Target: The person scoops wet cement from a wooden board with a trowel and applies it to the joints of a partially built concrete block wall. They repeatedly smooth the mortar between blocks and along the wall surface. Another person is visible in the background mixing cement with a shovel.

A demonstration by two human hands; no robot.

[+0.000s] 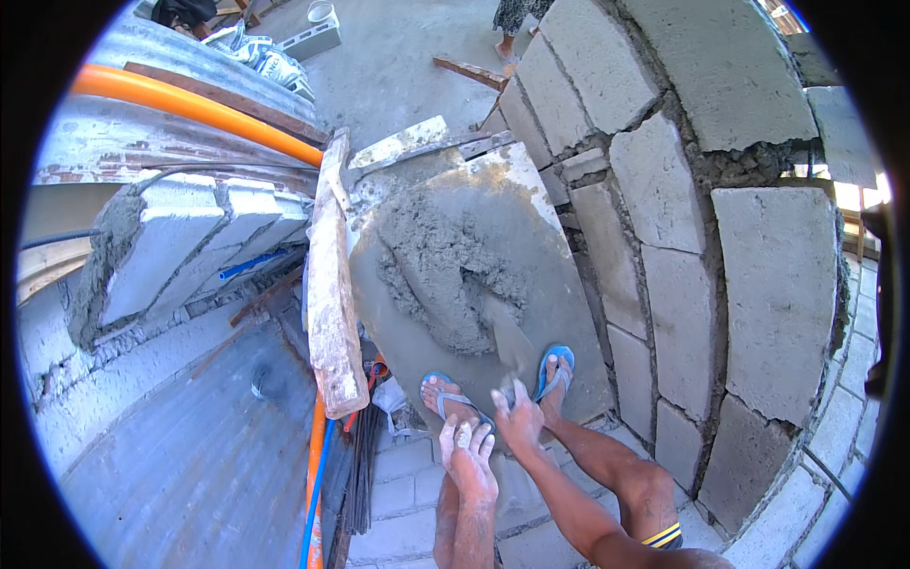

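Observation:
A heap of wet grey mortar [427, 266] lies on a mortar-smeared board [569, 313] between block walls. A trowel [507, 332] angles down from the heap's right side, and my right hand [521, 417] grips it at the handle end. My left hand [469, 460] is lower and further left, near my foot, its whitened fingers curled but apart with nothing visible in them. My feet in flip-flops [555, 370] stand on the board's near edge. A rough white timber [332, 303] runs along the board's left side.
Block walls [763, 294] rise at right and left. Orange pipe [209, 114] crosses the upper left; more pipes and rods [351, 493] lie beside my feet. A corrugated sheet [161, 455] lies at lower left. Beyond are a grey block [308, 43] and another person's legs [507, 33].

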